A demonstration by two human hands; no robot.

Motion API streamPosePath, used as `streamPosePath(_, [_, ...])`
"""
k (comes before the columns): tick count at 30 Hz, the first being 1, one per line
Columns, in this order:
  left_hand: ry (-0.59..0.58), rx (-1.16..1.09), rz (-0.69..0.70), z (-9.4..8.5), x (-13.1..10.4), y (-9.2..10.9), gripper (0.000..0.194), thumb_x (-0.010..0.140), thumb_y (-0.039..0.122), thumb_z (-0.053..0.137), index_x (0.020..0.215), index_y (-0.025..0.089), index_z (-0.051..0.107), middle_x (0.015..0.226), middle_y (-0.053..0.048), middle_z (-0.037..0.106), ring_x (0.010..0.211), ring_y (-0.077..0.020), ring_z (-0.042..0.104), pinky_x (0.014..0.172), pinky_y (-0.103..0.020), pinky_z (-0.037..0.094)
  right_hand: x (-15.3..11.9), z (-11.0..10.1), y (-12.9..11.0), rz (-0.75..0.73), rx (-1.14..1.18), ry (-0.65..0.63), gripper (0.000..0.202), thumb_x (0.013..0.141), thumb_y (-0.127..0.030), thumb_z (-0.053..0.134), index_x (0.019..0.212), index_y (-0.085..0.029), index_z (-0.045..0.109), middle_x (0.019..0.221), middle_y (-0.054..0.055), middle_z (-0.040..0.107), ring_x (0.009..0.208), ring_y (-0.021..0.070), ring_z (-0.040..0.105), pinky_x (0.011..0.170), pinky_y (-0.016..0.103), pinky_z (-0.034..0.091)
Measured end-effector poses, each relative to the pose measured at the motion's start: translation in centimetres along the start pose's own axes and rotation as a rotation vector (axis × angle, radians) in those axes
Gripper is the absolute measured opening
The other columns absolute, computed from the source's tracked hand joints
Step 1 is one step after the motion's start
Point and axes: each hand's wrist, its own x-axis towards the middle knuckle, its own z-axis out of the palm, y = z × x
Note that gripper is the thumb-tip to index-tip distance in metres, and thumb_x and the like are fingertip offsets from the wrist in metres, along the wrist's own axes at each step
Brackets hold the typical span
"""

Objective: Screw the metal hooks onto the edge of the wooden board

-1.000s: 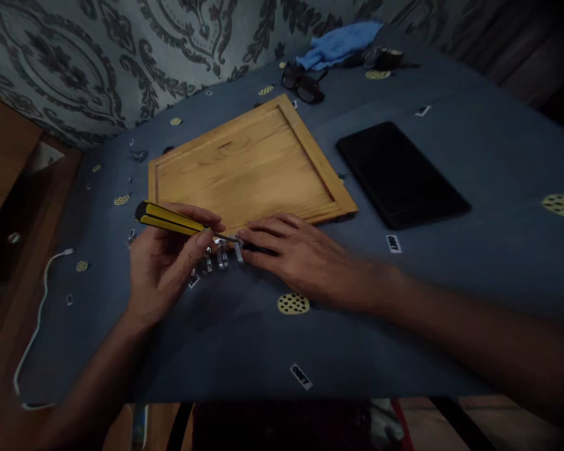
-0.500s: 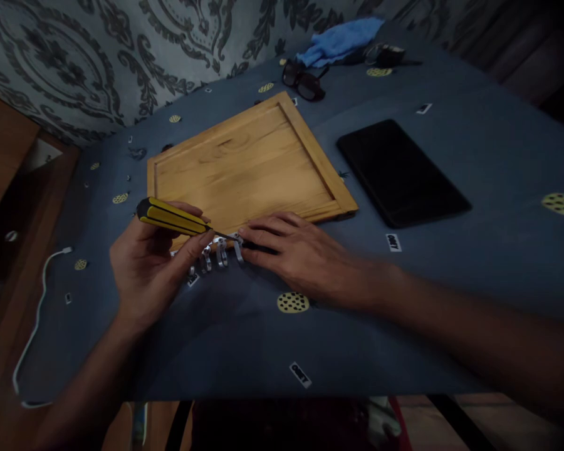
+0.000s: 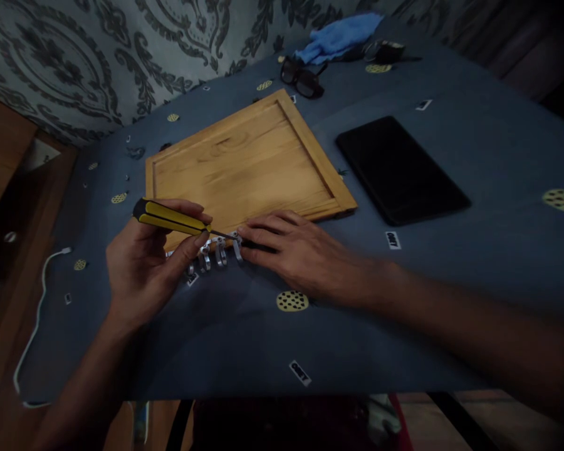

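My left hand (image 3: pixel 153 263) is closed round a screwdriver (image 3: pixel 172 219) with a yellow and black handle. The thin shaft points right, its tip at a silver metal hook (image 3: pixel 237 248) by my right fingertips. Several such hooks (image 3: pixel 205 255) line the near edge of a framed wooden board (image 3: pixel 244 163), which lies flat on the table. My right hand (image 3: pixel 296 247) rests palm down over the board's near edge, fingers stretched out and touching the rightmost visible hook. What lies under its palm is hidden.
A black tablet (image 3: pixel 402 169) lies right of the board on the blue patterned tablecloth (image 3: pixel 357 351). Sunglasses (image 3: pixel 303 77) and a blue cloth (image 3: pixel 341 39) are at the back. On the left a white cable (image 3: pixel 41 313) runs along the table's edge.
My left hand and the screwdriver have shifted very slightly left. The tip stays at the same hook, and my right hand keeps its place.
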Motion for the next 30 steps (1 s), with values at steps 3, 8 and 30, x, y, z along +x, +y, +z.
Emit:
streamPosePath(3, [-0.003,-0.025,0.019,-0.15,0.09,0.01,0.028,0.08,0.013,0.084,0.105,0.023,0.076,0.099,-0.003,0.077,0.092,-0.0173,0.076,0.085,-0.028,0.063,-0.05,0.02,0.04,-0.012,-0.01,0.003,0.03,0.097,-0.009,0.054,0.123,-0.015,0.067,0.135,0.013,0.068,0.128,0.0285,0.057,0.103,0.046,0.046])
streamPosePath(8, [0.095,-0.066,0.103,-0.55,0.73,-0.16,0.027,0.077,0.013,0.086,0.101,0.023,0.079,0.096,-0.002,0.077,0.087,-0.0164,0.075,0.083,-0.029,0.064,-0.08,-0.03,0.07,-0.017,-0.007,-0.018,0.035,0.093,-0.006,0.057,0.125,-0.014,0.066,0.137,0.014,0.068,0.128,0.0303,0.056,0.104,0.048,0.045])
streamPosePath(30, [0.122,0.11,0.035,0.07,0.51,0.03,0.021,0.074,0.023,0.089,0.087,0.028,0.074,0.085,0.001,0.071,0.077,-0.0162,0.07,0.07,-0.033,0.062,0.23,-0.72,-0.13,-0.002,-0.038,-0.06,0.03,0.096,-0.009,0.053,0.122,-0.014,0.068,0.136,0.013,0.068,0.127,0.0299,0.058,0.103,0.047,0.047])
